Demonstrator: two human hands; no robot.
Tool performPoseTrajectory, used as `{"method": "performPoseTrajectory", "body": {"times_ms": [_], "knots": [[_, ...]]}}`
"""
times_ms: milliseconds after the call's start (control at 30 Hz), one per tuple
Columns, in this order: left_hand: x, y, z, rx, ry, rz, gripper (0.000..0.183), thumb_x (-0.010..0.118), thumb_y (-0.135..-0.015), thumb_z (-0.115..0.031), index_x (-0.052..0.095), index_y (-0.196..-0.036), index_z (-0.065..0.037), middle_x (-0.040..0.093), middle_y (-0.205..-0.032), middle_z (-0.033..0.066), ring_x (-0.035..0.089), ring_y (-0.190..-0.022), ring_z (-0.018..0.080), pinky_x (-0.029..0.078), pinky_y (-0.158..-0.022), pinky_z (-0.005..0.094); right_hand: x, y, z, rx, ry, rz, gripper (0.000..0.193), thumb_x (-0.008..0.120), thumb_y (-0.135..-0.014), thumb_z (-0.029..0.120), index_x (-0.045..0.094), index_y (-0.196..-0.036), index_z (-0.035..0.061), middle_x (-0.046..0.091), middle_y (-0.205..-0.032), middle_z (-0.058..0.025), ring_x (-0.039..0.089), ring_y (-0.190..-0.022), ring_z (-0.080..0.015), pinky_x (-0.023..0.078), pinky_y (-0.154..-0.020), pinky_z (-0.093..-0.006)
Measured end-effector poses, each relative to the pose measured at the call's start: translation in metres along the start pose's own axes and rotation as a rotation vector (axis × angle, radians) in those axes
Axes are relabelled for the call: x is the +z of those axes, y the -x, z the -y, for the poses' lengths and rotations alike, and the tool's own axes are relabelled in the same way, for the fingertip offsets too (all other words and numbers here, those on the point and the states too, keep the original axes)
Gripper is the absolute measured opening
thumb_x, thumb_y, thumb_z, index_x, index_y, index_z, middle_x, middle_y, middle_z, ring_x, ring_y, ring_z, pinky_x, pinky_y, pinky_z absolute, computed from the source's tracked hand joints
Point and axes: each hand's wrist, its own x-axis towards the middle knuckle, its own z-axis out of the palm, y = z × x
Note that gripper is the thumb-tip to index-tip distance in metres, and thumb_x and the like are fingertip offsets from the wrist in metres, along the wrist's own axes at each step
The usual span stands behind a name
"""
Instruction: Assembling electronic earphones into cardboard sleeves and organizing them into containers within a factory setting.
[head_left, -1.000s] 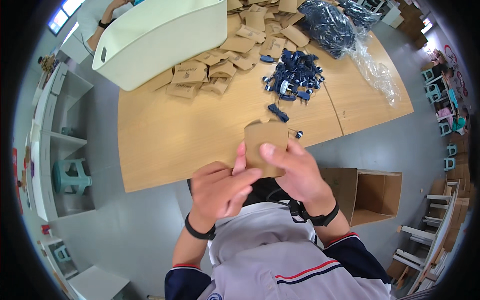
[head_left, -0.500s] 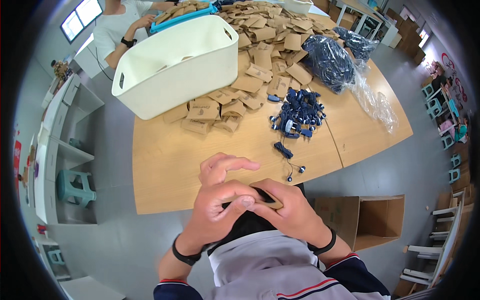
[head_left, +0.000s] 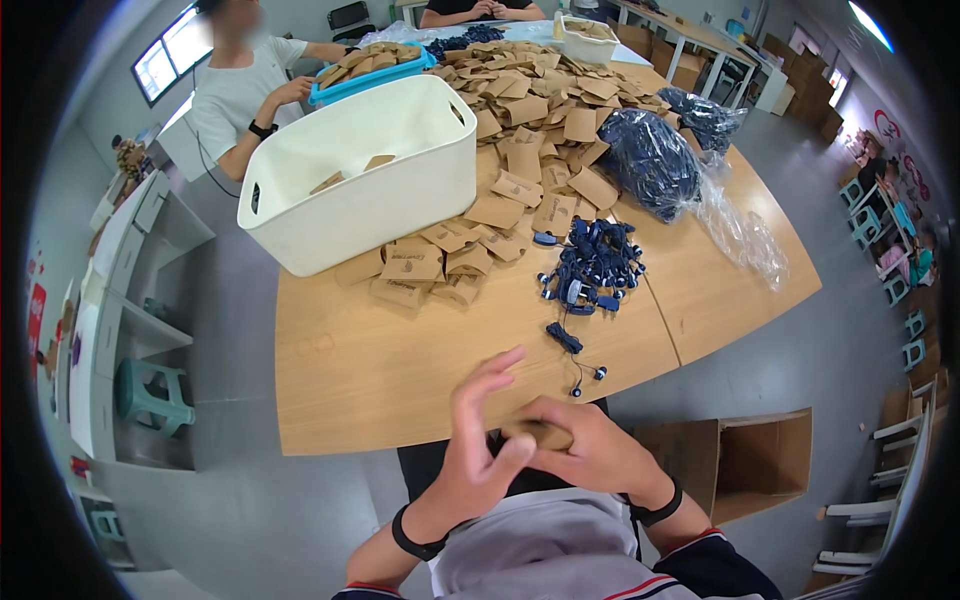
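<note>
In front of my body, off the table's near edge, my right hand (head_left: 600,452) grips a small brown cardboard pillow box (head_left: 545,434) between thumb and fingers. My left hand (head_left: 476,440) is beside it with fingers stretched up and apart, its thumb against the box's left end. What the box contains is hidden. Just beyond my hands, one coiled set of navy earphones (head_left: 565,338) lies on the wooden table (head_left: 430,370). A tangled heap of such earphones (head_left: 595,262) sits behind it.
A white plastic bin (head_left: 360,205) with a few boxes stands left on the table. Brown pillow boxes (head_left: 525,110) pile up behind it. Clear bags of navy earphones (head_left: 655,160) lie right. A co-worker (head_left: 240,100) handles a blue tray (head_left: 375,72). An open carton (head_left: 765,465) is low right.
My left fingers have straightened and come away from the box, which has turned in my right hand. Both hands now appear lower in the picture, and the view has tilted up slightly.
</note>
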Motion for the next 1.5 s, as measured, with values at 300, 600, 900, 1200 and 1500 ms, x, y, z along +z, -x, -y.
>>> {"method": "performPoseTrajectory", "body": {"times_ms": [300,600,900,1200,1500], "knots": [[0.004,0.001,-0.004,0.445,-0.926,0.117,0.053,0.076,-0.074,-0.012,0.044,-0.115,-0.010,0.048,-0.138,0.0116,0.050,-0.122,0.0286,0.043,-0.097,0.0371,0.031,-0.003,-0.022,-0.030,-0.556,-0.233,0.047,0.052,-0.097,0.019,0.032,-0.133,-0.0024,0.048,-0.123,-0.0150,0.048,-0.114,-0.0195,0.038,-0.099,-0.0310],[-0.021,-0.009,-0.025,0.025,-0.380,0.440,0.053,0.070,-0.074,0.005,0.044,-0.119,0.001,0.041,-0.145,0.0175,0.043,-0.131,0.0336,0.043,-0.104,0.0413,-0.022,0.008,0.017,-0.027,0.149,-0.119,0.031,0.061,-0.092,0.023,0.058,-0.114,0.0012,0.061,-0.074,-0.0130,0.058,-0.060,-0.0198,0.045,-0.058,-0.0331],[-0.015,-0.031,-0.031,-0.375,-0.309,0.126,0.017,0.062,-0.091,-0.009,0.066,-0.104,0.001,0.069,-0.083,0.0064,0.064,-0.068,0.0098,0.051,-0.059,0.0241,-0.012,0.000,-0.014,-0.674,0.742,-0.402,0.032,0.069,-0.074,0.000,0.064,-0.105,0.0019,0.063,-0.091,-0.0096,0.062,-0.070,-0.0213,0.052,-0.057,-0.0312],[0.010,-0.019,-0.011,-0.298,0.223,-0.252,0.021,0.055,-0.097,-0.009,0.064,-0.108,0.007,0.069,-0.094,0.0103,0.067,-0.084,0.0135,0.054,-0.071,0.0250,0.004,-0.007,-0.002,-0.448,0.452,-0.579,0.021,0.073,-0.077,0.003,0.066,-0.097,0.0013,0.065,-0.082,-0.0098,0.062,-0.060,-0.0182,0.046,-0.047,-0.0268],[0.030,-0.008,0.004,0.098,-0.162,-0.489,0.018,0.054,-0.096,-0.006,0.064,-0.102,0.007,0.069,-0.094,0.0123,0.064,-0.080,0.0130,0.052,-0.073,0.0251,0.013,-0.005,-0.015,-0.365,0.069,-0.552,0.020,0.071,-0.079,-0.002,0.069,-0.099,-0.0009,0.066,-0.079,-0.0109,0.064,-0.061,-0.0139,0.046,-0.050,-0.0228]]}}
